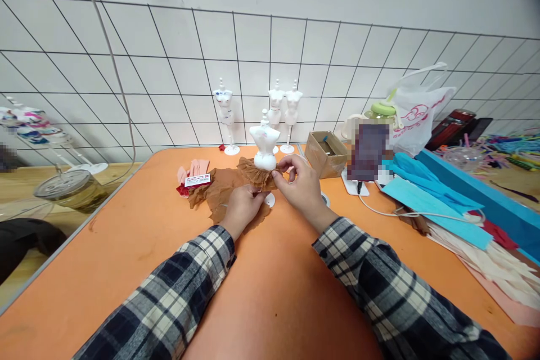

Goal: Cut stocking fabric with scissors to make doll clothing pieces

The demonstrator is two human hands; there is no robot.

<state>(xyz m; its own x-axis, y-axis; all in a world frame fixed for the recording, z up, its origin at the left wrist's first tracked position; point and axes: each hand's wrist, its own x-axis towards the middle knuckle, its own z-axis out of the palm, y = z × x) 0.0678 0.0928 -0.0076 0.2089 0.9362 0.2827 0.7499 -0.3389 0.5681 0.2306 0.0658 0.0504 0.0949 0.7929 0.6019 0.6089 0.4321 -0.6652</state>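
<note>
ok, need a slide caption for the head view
Left hand and right hand pinch a brown ruffle at a white mannequin's hips, orange table below.

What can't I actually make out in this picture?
All in the head view:
- Front dress form: its pole is hidden by brown fabric.
- Dark upright slab: blurred by pixelation.
- White label: print too small to read.
- Checked left sleeve: cut off by the bottom edge.
</note>
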